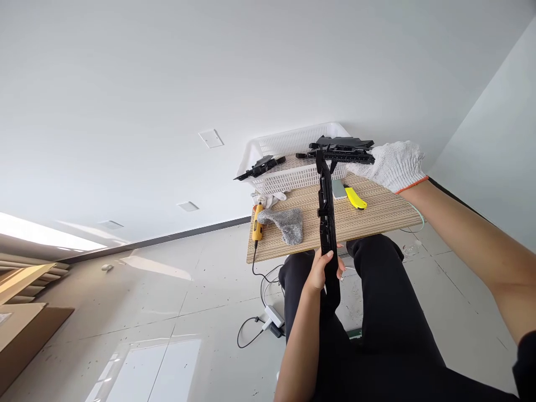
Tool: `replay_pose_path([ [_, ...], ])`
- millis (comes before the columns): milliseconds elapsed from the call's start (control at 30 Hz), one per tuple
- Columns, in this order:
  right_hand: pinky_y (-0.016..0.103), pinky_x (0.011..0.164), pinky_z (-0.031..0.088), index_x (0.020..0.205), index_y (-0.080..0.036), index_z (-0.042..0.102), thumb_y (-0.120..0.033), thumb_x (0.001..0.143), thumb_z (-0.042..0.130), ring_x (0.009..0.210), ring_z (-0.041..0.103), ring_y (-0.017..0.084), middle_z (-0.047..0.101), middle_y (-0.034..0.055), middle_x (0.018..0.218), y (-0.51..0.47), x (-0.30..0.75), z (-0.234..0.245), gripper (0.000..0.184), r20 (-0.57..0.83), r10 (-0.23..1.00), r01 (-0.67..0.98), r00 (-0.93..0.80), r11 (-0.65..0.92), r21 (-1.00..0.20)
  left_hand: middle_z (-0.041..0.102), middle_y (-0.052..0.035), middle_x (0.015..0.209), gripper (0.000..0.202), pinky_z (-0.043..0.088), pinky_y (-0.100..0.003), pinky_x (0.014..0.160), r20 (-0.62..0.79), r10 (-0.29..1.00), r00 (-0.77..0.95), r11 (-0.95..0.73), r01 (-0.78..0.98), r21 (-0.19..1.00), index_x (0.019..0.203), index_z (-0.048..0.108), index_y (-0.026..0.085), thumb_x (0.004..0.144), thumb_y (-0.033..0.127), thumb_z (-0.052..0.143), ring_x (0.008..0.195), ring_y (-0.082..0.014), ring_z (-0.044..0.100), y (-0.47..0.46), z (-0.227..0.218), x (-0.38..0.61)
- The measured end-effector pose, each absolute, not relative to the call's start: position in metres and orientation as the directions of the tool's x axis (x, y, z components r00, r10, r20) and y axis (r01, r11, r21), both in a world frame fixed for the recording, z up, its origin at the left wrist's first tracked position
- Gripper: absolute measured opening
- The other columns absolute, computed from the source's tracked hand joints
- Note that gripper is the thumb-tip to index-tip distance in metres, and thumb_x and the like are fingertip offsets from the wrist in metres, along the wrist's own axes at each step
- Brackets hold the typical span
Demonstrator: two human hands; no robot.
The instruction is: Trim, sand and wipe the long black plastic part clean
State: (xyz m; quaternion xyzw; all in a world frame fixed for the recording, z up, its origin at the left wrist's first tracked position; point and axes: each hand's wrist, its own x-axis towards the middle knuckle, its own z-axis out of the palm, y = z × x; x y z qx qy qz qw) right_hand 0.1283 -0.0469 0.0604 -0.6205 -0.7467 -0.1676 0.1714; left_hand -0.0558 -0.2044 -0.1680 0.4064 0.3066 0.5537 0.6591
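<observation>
My left hand, bare, is closed around the lower end of a long black plastic part with clips along its side. It stands nearly upright in view, in front of the table edge. My right hand wears a white knit glove with an orange cuff. It grips the right end of a black caliper with pale scale marks. The caliper's jaws are at the top end of the long part; whether they touch it I cannot tell. The gloved fingertips are partly hidden.
A white plastic basket with more black parts stands against the wall. On the wooden table lie a yellow-handled cutter, a grey cloth and a yellow corded tool. Cables and a white adapter are on the floor.
</observation>
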Motion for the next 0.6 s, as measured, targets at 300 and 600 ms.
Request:
replay_pose_path([
  [300,0.041,0.065,0.032,0.098,-0.008,0.082,-0.082,0.085,0.036,0.078,0.068,0.038,0.071,0.0246,0.077,-0.048,0.126,0.054,0.087,0.497,0.845,0.978,-0.199,0.206,0.042,0.069,-0.0012,0.059,0.054,0.047,-0.028,0.051,0.042,0.980,0.194,0.061,-0.493,0.868,0.119,0.065,0.010,0.089,0.055,0.063,0.039,-0.0119,0.053,-0.206,-0.164,-0.055],
  [600,0.035,0.061,0.026,0.088,-0.010,0.080,-0.063,0.086,0.038,0.070,0.067,0.032,0.069,0.0191,0.068,-0.041,0.130,0.043,0.067,0.542,0.815,0.978,-0.206,0.184,0.094,0.071,-0.0014,0.061,0.052,0.048,-0.027,0.049,0.065,0.974,0.217,0.054,-0.501,0.864,0.118,0.065,0.011,0.091,0.054,0.062,0.039,-0.0123,0.054,-0.204,-0.170,-0.056],
])
